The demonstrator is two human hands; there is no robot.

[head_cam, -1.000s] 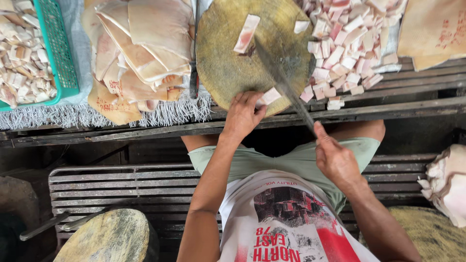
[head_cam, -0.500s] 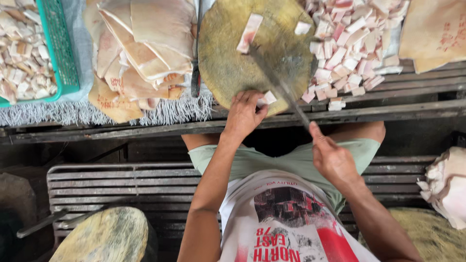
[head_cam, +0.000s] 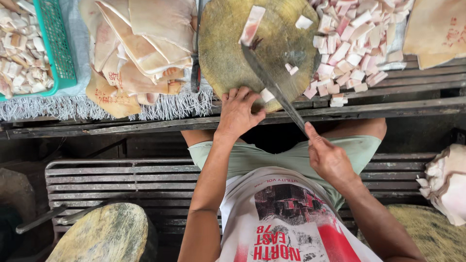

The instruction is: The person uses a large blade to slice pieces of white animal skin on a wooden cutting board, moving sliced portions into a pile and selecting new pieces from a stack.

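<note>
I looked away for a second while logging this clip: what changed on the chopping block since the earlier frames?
The left hand slid a little further onto the round block. The small meat piece now lies beside its fingers rather than under them. The right hand keeps its grip on the knife. The long strip and the cube pile stayed put.

Two bare hands work here, the left hand (head_cam: pixel 238 112) and the right hand (head_cam: pixel 328 158). One long dark-bladed knife (head_cam: pixel 272 87) is in view. There are two round, worn wooden chopping blocks: one on the slatted bench (head_cam: pixel 145 123), marked here (head_cam: pixel 228 43), and one lower down (head_cam: pixel 104 237). One long pink-and-white strip of meat (head_cam: pixel 253 25) lies on the upper block, with about five small cut cubes (head_cam: pixel 304 22). One green plastic basket (head_cam: pixel 57 46) holds pieces too many to count, as does the heap of cubes (head_cam: pixel 354 43). One stack of pale slabs (head_cam: pixel 141 43) sits between.
</note>
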